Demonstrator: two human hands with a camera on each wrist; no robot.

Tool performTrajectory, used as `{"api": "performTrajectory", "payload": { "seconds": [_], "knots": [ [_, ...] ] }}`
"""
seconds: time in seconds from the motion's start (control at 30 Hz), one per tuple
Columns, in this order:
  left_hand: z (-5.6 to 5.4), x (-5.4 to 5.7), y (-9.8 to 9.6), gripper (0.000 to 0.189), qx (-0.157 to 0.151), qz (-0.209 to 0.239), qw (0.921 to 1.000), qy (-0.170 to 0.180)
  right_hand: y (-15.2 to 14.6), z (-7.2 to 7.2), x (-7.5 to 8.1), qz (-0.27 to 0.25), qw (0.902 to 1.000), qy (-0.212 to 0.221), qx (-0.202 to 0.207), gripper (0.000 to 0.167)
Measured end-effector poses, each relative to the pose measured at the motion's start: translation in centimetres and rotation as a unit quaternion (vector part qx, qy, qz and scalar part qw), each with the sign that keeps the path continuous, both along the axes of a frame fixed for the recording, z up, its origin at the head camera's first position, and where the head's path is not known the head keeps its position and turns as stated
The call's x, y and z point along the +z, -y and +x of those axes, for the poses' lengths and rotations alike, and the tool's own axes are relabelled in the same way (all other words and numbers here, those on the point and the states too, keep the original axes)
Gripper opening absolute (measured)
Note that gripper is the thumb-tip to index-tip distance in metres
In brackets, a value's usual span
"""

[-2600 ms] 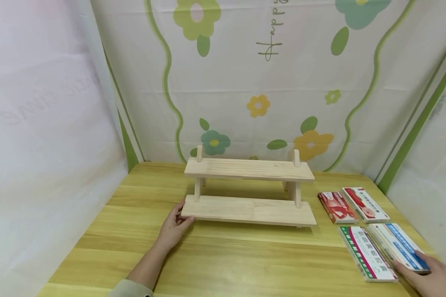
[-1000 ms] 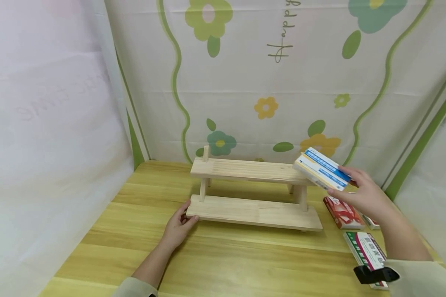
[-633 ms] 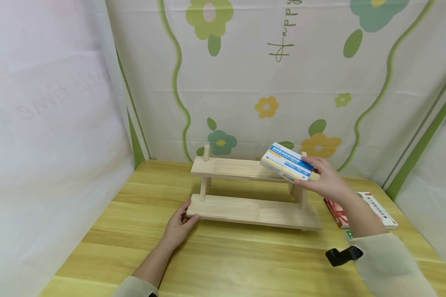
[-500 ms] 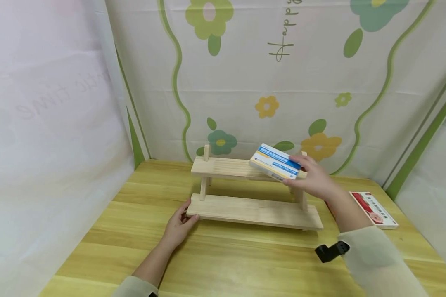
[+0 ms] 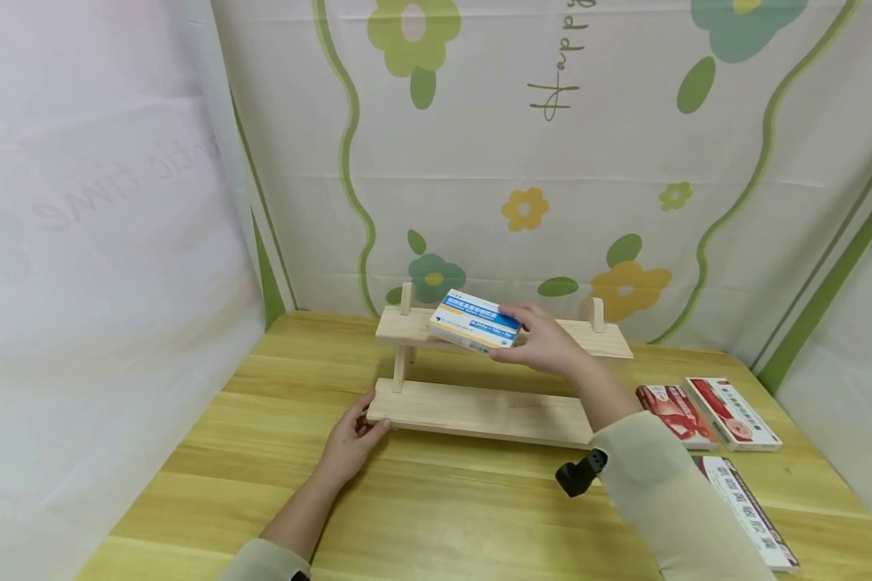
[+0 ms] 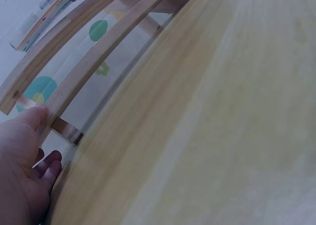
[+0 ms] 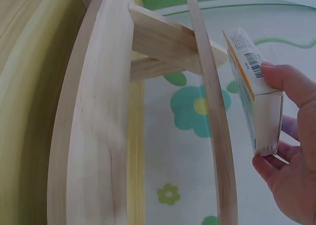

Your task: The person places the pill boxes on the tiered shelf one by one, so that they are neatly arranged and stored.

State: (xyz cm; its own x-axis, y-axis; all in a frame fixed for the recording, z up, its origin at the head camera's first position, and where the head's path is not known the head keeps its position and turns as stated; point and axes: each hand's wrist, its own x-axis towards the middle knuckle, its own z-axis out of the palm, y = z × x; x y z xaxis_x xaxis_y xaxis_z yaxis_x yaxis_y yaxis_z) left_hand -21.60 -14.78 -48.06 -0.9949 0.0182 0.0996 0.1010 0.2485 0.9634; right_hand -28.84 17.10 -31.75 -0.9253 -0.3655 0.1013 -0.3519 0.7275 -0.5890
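A two-tier wooden shelf (image 5: 480, 411) stands on the table. My left hand (image 5: 347, 444) grips the left end of its lower board; in the left wrist view the thumb of that hand (image 6: 19, 161) lies against the board's end. My right hand (image 5: 548, 345) pinches a white and blue medicine box (image 5: 474, 321) between thumb and fingers, over the left half of the upper board. The right wrist view shows the box (image 7: 254, 87) tilted, with a gap between it and the upper board (image 7: 217, 116). The right forearm hides part of the shelf's right side.
On the right side of the table lie a red medicine box (image 5: 676, 415), a white and red one (image 5: 734, 413) and a white one with a dark stripe (image 5: 744, 512), partly behind the sleeve (image 5: 668, 476). A flowered cloth (image 5: 523, 145) hangs behind the shelf.
My right hand has picked up the white and blue medicine box from the table at the right and carried it left over the upper board. My left hand stays on the shelf.
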Motion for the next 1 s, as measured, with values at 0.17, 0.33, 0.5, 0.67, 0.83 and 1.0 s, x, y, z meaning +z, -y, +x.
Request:
{"api": "performTrajectory", "payload": {
  "seconds": [0.17,0.33,0.5,0.67,0.83,1.0],
  "knots": [
    [0.1,-0.2,0.0,0.068,-0.002,-0.003,1.0,0.003,1.5,-0.4,-0.5,-0.005,0.9999,0.011,0.006,0.086],
    [0.3,-0.4,0.0,0.068,0.001,-0.004,1.0,0.005,2.7,-0.8,-1.0,-0.007,0.9997,0.019,0.013,0.085],
    [0.3,-0.5,-0.1,0.068,-0.002,-0.009,1.0,0.0,3.4,-1.1,-1.3,0.011,0.9996,0.022,0.017,0.085],
    [-0.1,-0.2,-0.1,0.069,-0.005,-0.008,0.9999,-0.011,3.5,-1.5,-1.1,0.005,0.9997,0.021,0.01,0.08],
    [-0.4,0.0,0.0,0.069,0.001,-0.009,1.0,-0.004,3.3,-1.8,-1.2,-0.005,0.9997,0.022,-0.003,0.074],
    [-0.3,0.0,0.0,0.069,0.004,-0.014,0.9999,0.0,3.1,-2.0,-1.8,-0.011,0.9996,0.012,-0.022,0.066]
  ]
}}
